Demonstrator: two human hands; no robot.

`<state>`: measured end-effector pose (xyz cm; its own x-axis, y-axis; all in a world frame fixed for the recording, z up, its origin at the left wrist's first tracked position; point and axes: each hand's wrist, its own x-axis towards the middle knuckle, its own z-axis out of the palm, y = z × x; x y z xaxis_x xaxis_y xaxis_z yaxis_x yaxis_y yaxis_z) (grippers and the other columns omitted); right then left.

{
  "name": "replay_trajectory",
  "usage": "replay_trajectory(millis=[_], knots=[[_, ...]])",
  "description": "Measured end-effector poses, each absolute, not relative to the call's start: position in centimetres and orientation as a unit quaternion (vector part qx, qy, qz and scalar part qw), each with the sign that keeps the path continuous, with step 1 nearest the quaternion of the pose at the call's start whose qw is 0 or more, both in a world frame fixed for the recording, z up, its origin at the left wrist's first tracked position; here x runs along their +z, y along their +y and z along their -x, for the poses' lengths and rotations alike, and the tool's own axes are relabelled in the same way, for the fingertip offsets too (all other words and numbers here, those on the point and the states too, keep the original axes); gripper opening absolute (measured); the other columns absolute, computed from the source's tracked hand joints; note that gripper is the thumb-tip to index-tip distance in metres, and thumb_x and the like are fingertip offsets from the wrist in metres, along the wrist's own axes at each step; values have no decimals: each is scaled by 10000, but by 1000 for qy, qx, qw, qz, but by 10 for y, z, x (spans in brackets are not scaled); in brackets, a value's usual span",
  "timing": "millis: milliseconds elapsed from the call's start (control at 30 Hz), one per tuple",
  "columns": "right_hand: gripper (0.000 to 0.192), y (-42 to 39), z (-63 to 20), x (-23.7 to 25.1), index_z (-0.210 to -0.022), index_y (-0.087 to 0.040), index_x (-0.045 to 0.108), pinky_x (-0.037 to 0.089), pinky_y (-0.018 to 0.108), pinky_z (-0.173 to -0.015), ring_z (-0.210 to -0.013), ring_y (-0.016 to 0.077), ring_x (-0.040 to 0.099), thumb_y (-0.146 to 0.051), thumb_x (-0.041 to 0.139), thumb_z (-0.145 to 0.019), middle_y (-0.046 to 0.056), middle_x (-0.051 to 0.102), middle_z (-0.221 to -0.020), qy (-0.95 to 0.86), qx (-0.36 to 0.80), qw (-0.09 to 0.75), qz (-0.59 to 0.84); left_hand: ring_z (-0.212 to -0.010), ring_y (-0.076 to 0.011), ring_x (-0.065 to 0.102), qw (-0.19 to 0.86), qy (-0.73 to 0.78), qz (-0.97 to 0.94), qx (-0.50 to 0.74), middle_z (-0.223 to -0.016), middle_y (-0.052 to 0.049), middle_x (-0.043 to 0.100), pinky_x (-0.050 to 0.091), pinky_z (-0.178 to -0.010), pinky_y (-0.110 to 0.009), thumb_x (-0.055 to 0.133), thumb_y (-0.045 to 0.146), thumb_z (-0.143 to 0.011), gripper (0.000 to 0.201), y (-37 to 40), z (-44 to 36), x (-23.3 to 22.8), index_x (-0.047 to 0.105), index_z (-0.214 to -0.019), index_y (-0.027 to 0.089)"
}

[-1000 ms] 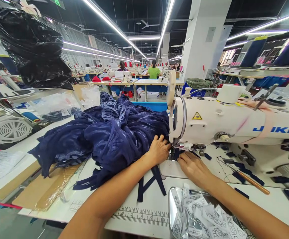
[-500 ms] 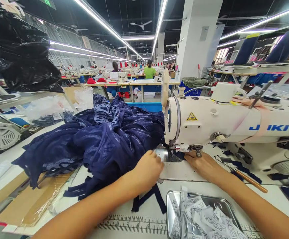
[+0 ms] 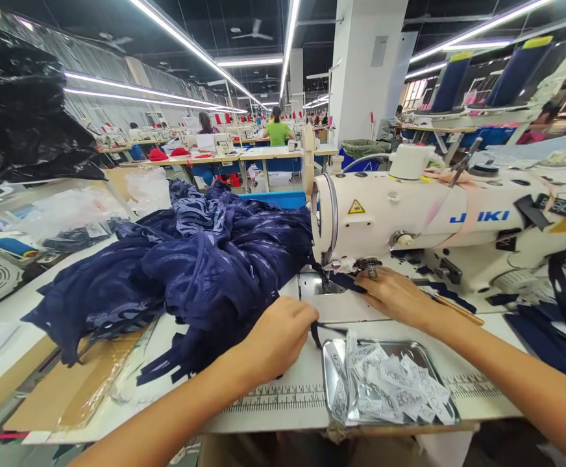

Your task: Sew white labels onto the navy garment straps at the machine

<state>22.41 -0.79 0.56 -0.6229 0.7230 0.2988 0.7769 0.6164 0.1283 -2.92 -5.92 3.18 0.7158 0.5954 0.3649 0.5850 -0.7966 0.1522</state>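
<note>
My left hand [image 3: 283, 334] is closed in front of the sewing machine bed, fingertips pinched together. A narrow navy fabric strip [image 3: 316, 332] comes out at its fingertips and runs toward the tray. Just right of the presser foot [image 3: 326, 283], my right hand [image 3: 393, 297] has its fingers on a navy fabric piece [image 3: 348, 281] that reaches the foot; the thumb is partly hidden. The white sewing machine [image 3: 385, 220] stands above that hand. Left of the needle area, a large heap of navy garments [image 3: 190, 266] lies on the table, close to my left hand.
A metal tray [image 3: 451, 395] holds many white printed labels [image 3: 390, 383] at the table's front edge. Behind the right wrist lies a wooden-handled tool [image 3: 461, 310]. Navy fabric pieces [image 3: 541, 344] lie at right, cardboard [image 3: 44, 402] at left. People sit at machines farther back.
My left hand has moved slightly down and left from the needle area, and a navy strip now shows at its fingertips. My right hand stays beside the presser foot. The view has shifted right.
</note>
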Motion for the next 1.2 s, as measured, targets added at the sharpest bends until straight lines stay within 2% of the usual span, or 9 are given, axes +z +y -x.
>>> replay_trajectory(millis=[100,233,333,633,800,867,967,1067,1200], knots=[[180,-27,-227,18,-803,-157,588,418,299,-648,-722,185,535,-187,416,-845,75,595,-777,-902,-30,142,405,-743,-145,528,128,384,-867,290,-806,-36,579,395,-684,-243,347,42,-780,226,-48,9,32,527,-871,145],[203,-50,-219,27,-750,-176,558,392,276,-662,-698,147,506,-205,395,-868,36,570,-751,-925,73,146,344,-613,-120,499,229,462,-807,288,-666,22,545,369,-605,-224,420,55,-739,180,-23,-16,18,549,-804,163],[187,-59,-213,27,-765,-176,558,379,276,-662,-709,147,498,-206,404,-867,38,567,-773,-930,93,133,330,-598,-120,482,250,488,-789,277,-629,31,527,346,-581,-225,534,131,-724,32,-9,-22,4,555,-721,155],[140,-70,-196,34,-939,-203,568,363,260,-632,-744,152,521,-199,470,-839,31,538,-850,-917,185,68,346,-600,-112,490,289,471,-774,308,-623,37,554,350,-596,-220,544,191,-755,79,-4,-14,-10,595,-705,157],[138,-73,-185,30,-777,-185,572,344,264,-597,-671,140,486,-164,447,-829,26,518,-788,-936,151,23,318,-685,-124,532,324,443,-767,334,-701,12,600,377,-658,-225,535,146,-737,81,-5,-13,-7,613,-715,147],[182,-72,-189,31,-740,-185,559,343,259,-590,-648,127,466,-184,412,-847,19,506,-748,-929,177,69,317,-640,-115,515,351,441,-750,348,-649,15,577,380,-624,-220,554,161,-719,68,-7,-12,-6,606,-679,142],[171,-68,-202,34,-722,-187,547,344,246,-556,-626,119,455,-252,436,-835,8,498,-695,-856,261,214,391,-500,-86,445,420,445,-706,358,-537,36,491,352,-502,-206,588,233,-693,121,-9,-9,-4,573,-619,138],[209,-64,-211,35,-687,-190,522,322,247,-489,-506,99,413,-380,510,-774,-17,499,-607,-720,375,351,466,-442,-64,392,485,434,-661,372,-517,40,453,314,-428,-188,601,296,-673,181,-11,-7,0,558,-603,135],[257,-61,-197,27,-706,-189,547,338,254,-507,-450,73,370,-442,591,-689,-30,530,-601,-581,495,439,475,-461,-59,401,534,414,-629,385,-542,28,469,322,-413,-170,638,333,-622,222,-14,-5,6,567,-595,125]])
